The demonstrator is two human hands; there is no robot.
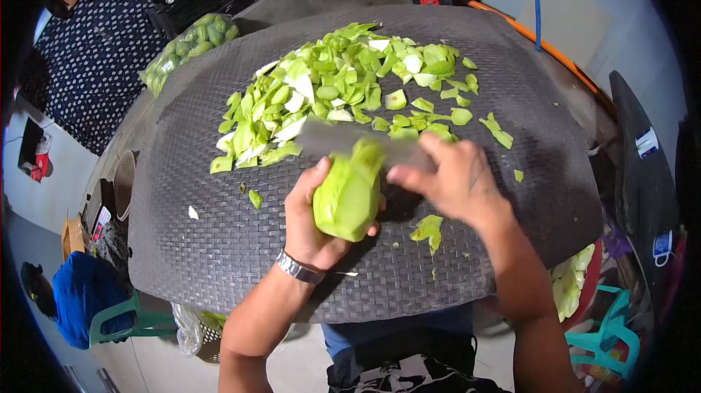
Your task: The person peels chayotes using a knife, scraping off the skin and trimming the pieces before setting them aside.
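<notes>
A pale green, partly peeled vegetable (346, 199) rests in my left hand (305, 221), whose fingers wrap round its sides and underside. My right hand (453, 181) is closed on a knife (328, 140), its wide blade blurred by motion and lying across the vegetable's top. A strip of green peel stands up against the blade. Just beyond both hands, a large heap of green and whitish peelings (328, 86) covers the far middle of the dark woven table (197, 239). Beside my right wrist lies a loose piece of peel (428, 232).
At the table's far left edge sits a plastic bag of green vegetables (191, 46). Pale green pieces fill a red container (573, 287) below the right edge. Green stools (113, 318) stand low at both sides. An orange pole (537, 39) runs behind.
</notes>
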